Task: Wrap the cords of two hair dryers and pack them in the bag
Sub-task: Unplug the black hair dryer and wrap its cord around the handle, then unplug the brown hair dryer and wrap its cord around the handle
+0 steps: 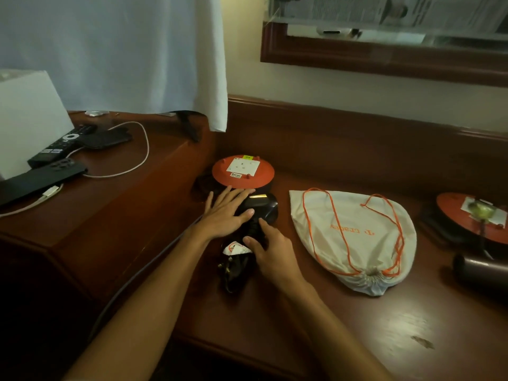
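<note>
Pressing a black hair dryer to the desk with both hands

Your left hand [225,214] lies flat and spread over the black hair dryer [261,209], fingers straight, palm down on its body; nothing is gripped. Your right hand [270,250] rests just below it, fingers curled loosely onto the dryer's handle and bundled black cord [236,266]; a firm hold cannot be confirmed. A white tag [235,248] shows at the cord, beside your right thumb. The dryer sits on the wooden desk [343,325], just in front of an orange cable reel [243,171] with a white socket on top.

The white drawstring bag [354,240], orange cords trailing across it, lies flat to the right, mouth cinched, near the dryer but apart. Farther right: a second orange reel [472,215] and a dark cylinder [478,268], possibly the other dryer.
</note>
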Demonstrator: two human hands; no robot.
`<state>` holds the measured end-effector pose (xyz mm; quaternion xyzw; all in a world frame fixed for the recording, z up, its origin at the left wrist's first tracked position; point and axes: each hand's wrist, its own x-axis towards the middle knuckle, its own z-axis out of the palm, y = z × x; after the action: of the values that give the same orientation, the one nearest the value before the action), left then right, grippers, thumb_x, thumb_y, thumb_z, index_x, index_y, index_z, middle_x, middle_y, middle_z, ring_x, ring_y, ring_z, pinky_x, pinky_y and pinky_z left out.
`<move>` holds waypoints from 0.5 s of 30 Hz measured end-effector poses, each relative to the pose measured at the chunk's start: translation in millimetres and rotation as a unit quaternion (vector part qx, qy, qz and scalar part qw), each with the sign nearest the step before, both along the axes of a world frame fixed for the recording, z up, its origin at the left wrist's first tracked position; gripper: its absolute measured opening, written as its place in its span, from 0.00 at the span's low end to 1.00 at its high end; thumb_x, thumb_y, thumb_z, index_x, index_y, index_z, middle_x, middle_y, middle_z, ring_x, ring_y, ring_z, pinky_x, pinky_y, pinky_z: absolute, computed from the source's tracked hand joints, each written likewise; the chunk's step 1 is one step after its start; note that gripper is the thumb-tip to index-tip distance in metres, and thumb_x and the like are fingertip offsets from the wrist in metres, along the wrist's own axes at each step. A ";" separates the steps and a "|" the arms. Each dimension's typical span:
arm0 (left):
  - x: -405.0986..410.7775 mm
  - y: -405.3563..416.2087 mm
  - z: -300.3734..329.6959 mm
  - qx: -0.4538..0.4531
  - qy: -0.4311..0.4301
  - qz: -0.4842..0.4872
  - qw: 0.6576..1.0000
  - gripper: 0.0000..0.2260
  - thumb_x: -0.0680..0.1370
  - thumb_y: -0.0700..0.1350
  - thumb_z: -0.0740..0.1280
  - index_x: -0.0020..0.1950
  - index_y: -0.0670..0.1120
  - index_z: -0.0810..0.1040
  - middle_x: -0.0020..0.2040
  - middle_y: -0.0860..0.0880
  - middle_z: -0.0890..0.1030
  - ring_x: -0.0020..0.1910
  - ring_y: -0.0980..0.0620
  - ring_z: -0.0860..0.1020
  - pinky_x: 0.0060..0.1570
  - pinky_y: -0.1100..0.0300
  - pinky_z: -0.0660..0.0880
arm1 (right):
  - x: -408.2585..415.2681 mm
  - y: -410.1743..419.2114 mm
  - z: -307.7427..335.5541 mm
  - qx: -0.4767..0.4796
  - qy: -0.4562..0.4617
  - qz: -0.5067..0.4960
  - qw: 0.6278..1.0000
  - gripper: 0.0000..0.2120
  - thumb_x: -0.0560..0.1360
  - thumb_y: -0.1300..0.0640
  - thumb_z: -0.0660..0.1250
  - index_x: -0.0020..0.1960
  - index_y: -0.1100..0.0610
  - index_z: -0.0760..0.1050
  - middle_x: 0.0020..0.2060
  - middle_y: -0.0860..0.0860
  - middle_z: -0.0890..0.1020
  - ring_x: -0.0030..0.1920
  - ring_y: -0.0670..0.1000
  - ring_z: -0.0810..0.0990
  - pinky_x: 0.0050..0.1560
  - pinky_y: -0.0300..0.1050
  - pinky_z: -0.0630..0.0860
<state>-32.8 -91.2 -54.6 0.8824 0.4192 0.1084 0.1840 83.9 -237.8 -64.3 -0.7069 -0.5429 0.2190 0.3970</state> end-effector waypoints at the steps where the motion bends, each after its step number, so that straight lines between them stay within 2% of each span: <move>1: 1.4 1.7 2.6 -0.008 0.010 -0.003 1.000 0.26 0.83 0.62 0.54 0.80 0.65 0.50 0.83 0.55 0.49 0.81 0.53 0.38 0.76 0.41 0.32 | 1.2 1.5 1.7 -0.007 -0.002 -0.002 1.000 0.33 0.79 0.45 0.69 0.79 0.54 0.62 0.73 0.54 0.73 0.73 0.52 0.71 0.69 0.44 0.70; 4: 5.9 0.8 15.3 0.014 0.086 0.006 0.996 0.27 0.83 0.62 0.52 0.81 0.63 0.46 0.83 0.51 0.41 0.79 0.47 0.31 0.74 0.40 0.28 | 9.3 1.2 9.3 -0.046 -0.003 0.018 0.999 0.33 0.79 0.45 0.68 0.80 0.53 0.62 0.72 0.54 0.74 0.71 0.53 0.73 0.65 0.43 0.72; 6: 14.8 -12.1 29.5 0.080 0.117 0.033 0.989 0.29 0.84 0.57 0.56 0.82 0.59 0.47 0.83 0.47 0.40 0.79 0.43 0.31 0.74 0.38 0.30 | 21.2 -5.8 19.2 -0.050 0.019 0.040 0.998 0.30 0.79 0.45 0.68 0.78 0.53 0.66 0.69 0.52 0.77 0.67 0.50 0.77 0.60 0.39 0.73; 7: 24.1 -24.9 37.3 0.110 0.096 0.047 0.988 0.30 0.83 0.53 0.60 0.82 0.56 0.49 0.83 0.46 0.43 0.80 0.43 0.34 0.75 0.38 0.33 | 32.7 -12.5 23.0 -0.025 0.015 0.030 0.999 0.26 0.79 0.46 0.68 0.74 0.53 0.71 0.66 0.51 0.80 0.63 0.47 0.79 0.58 0.37 0.75; 9: 49.4 -64.3 51.5 0.134 -0.001 0.060 0.989 0.29 0.82 0.50 0.62 0.81 0.53 0.56 0.83 0.46 0.52 0.82 0.44 0.44 0.78 0.41 0.42 | 64.2 -29.7 29.3 0.077 -0.035 -0.053 0.995 0.13 0.80 0.50 0.68 0.60 0.55 0.82 0.52 0.49 0.86 0.49 0.43 0.82 0.50 0.41 0.80; 10: 66.4 -86.5 52.8 0.124 -0.051 0.047 0.990 0.26 0.82 0.52 0.61 0.80 0.53 0.60 0.82 0.46 0.57 0.81 0.44 0.50 0.78 0.42 0.47 | 84.9 -40.6 28.9 0.124 -0.069 -0.111 0.984 0.07 0.80 0.54 0.69 0.51 0.56 0.83 0.44 0.48 0.86 0.43 0.43 0.81 0.45 0.45 0.80; 11: 85.0 -107.9 49.7 0.104 -0.078 0.023 0.991 0.24 0.82 0.55 0.59 0.78 0.52 0.63 0.80 0.47 0.61 0.80 0.44 0.55 0.77 0.43 0.51 | 105.4 -52.9 28.4 0.152 -0.100 -0.170 0.968 0.06 0.79 0.57 0.69 0.45 0.56 0.82 0.40 0.47 0.84 0.40 0.44 0.80 0.42 0.47 0.79; 13: 119.9 -141.0 33.4 0.028 -0.054 -0.020 0.998 0.27 0.83 0.61 0.53 0.79 0.52 0.61 0.80 0.46 0.61 0.79 0.44 0.56 0.77 0.44 0.52 | 147.2 -75.8 21.7 0.117 -0.132 -0.258 0.950 0.05 0.79 0.58 0.68 0.45 0.54 0.80 0.42 0.50 0.84 0.43 0.50 0.81 0.44 0.48 0.78; 15: 143.8 -151.6 6.5 -0.036 0.022 -0.045 0.998 0.31 0.82 0.65 0.49 0.82 0.51 0.55 0.82 0.42 0.53 0.81 0.43 0.50 0.78 0.44 0.47 | 181.3 -95.5 9.3 -0.011 -0.153 -0.283 0.947 0.08 0.78 0.51 0.69 0.52 0.54 0.83 0.53 0.54 0.84 0.55 0.56 0.80 0.56 0.55 0.77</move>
<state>111.0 -242.8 -48.1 0.8952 0.3871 0.0653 0.2110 265.2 -333.3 -55.0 -0.8606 -0.3726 -0.0076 0.3470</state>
